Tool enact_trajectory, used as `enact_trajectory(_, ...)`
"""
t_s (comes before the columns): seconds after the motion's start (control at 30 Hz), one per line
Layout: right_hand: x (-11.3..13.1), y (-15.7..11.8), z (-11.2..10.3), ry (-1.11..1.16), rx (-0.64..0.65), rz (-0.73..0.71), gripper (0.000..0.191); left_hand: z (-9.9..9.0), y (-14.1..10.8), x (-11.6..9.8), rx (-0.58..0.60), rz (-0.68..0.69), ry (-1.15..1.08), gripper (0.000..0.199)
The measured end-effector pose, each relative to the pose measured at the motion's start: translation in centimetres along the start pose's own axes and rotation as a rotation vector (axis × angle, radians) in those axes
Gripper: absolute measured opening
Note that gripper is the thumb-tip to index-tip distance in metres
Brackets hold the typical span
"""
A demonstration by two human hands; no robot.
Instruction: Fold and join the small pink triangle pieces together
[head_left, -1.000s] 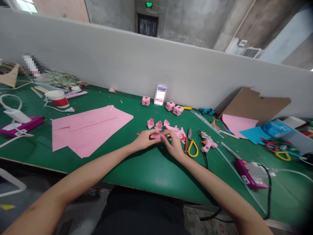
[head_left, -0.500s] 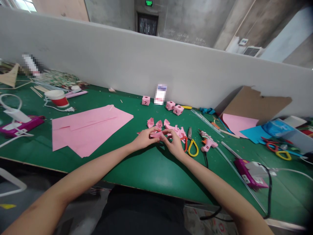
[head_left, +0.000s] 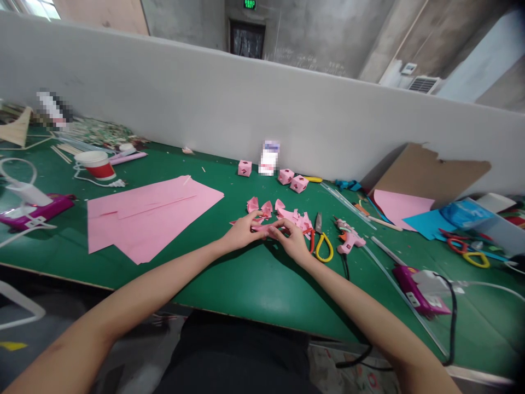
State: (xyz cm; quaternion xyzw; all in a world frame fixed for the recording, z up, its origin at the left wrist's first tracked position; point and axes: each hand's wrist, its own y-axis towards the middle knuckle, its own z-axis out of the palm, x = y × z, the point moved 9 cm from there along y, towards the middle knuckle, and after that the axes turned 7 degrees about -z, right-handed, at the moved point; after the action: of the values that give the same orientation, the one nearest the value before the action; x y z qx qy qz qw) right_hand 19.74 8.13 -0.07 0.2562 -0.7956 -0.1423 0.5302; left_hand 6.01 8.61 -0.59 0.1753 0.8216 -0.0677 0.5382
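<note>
Between them, my left hand (head_left: 241,232) and my right hand (head_left: 292,238) pinch a small strip of pink paper (head_left: 261,226) just above the green table. Both hands are closed, and their fingertips almost meet at the strip. Right behind them lie several small folded pink paper pieces (head_left: 252,204) and a heap of pink paper scraps (head_left: 301,220). Scissors with red and yellow handles (head_left: 324,246) rest beside my right hand. Farther back, by the partition, sit three pink paper cubes (head_left: 245,168) with dark diamond-shaped openings.
Large pink paper sheets (head_left: 164,219) lie to the left, near a red and white paper cup (head_left: 96,165). A pink glue gun (head_left: 349,238) and a purple power strip (head_left: 420,293) with a black cable are on the right. A grey partition (head_left: 184,104) borders the table's back.
My right fingers have shifted slightly on the paper strip, which now looks flatter and shows less of its face. Nothing else on the table has moved.
</note>
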Motion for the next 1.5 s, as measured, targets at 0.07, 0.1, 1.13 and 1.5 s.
enact_trajectory(0.07,0.12,-0.04,-0.03,0.002,-0.002,-0.002,0.022,-0.04,0.04,-0.01,-0.004,-0.003,-0.001,0.059)
enact_trajectory(0.1,0.18,-0.06,-0.05,0.002,-0.003,-0.004,0.021,-0.06,0.06,-0.02,-0.007,-0.004,-0.002,0.058)
enact_trajectory(1.13,0.78,-0.08,-0.04,-0.009,0.003,0.011,0.024,0.74,0.11,0.43,0.072,-0.035,-0.158,0.063)
enact_trajectory(1.5,0.69,-0.12,-0.04,0.001,0.006,-0.001,0.023,0.66,0.09,0.33,0.066,-0.035,-0.117,0.061)
